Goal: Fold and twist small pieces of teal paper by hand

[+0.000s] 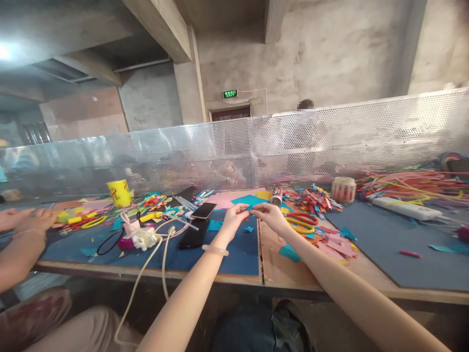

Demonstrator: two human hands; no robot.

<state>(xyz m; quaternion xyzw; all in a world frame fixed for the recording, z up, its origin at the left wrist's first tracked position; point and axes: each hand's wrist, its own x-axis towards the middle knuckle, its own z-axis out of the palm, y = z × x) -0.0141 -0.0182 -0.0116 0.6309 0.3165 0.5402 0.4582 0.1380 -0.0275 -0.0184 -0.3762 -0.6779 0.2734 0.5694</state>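
Head view: left hand (234,218) and right hand (270,215) pinch a small blue paper scrap (250,208) in their fingers; pulling too hard could rip it.

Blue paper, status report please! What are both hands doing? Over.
Hands: left hand and right hand both pinching the blue paper piece. Held over the table. Nearby: scissors, right side, not touched.

Two phones (202,210), one yellow cup (119,192), one pair of scissors (301,222), one power strip (405,209), one jar (343,189).
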